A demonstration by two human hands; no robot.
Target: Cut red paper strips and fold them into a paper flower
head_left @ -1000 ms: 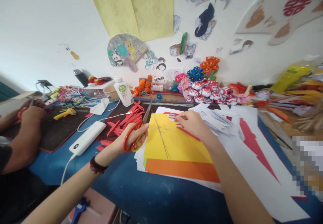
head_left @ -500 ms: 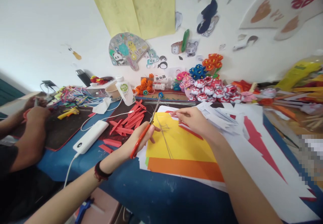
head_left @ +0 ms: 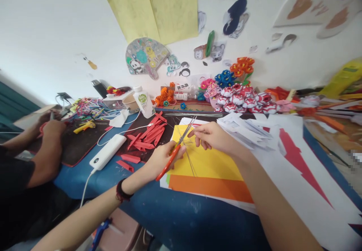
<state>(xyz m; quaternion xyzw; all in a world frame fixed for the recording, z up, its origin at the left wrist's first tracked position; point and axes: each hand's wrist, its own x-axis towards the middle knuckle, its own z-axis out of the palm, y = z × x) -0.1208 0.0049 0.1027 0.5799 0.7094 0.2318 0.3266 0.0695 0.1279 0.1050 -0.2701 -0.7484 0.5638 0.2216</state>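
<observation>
My left hand (head_left: 161, 158) is closed round a pair of scissors (head_left: 169, 164) with orange-red handles. Their metal blades point up and away over the yellow paper (head_left: 215, 166). My right hand (head_left: 216, 136) is just right of the blades, its fingers loosely bent and apart, with no item visible in them. Under both hands the yellow sheet lies on an orange sheet (head_left: 209, 189) and white paper. Thin wires (head_left: 190, 162) rest on the yellow sheet. A pile of folded red paper pieces (head_left: 147, 136) lies left of the scissors.
A white power bank (head_left: 109, 151) with cables lies left of the red pieces. Behind stand a white bottle (head_left: 144, 102) and red-and-white folded flowers (head_left: 240, 100). White paper scraps (head_left: 240, 130) lie at right. At far left, another person's hands (head_left: 52, 124) work over a dark mat (head_left: 76, 145).
The scissors have swung down and slightly right, with their blades now close to my right hand's fingers. My right fingers have loosened, and a red strip beneath that hand no longer shows.
</observation>
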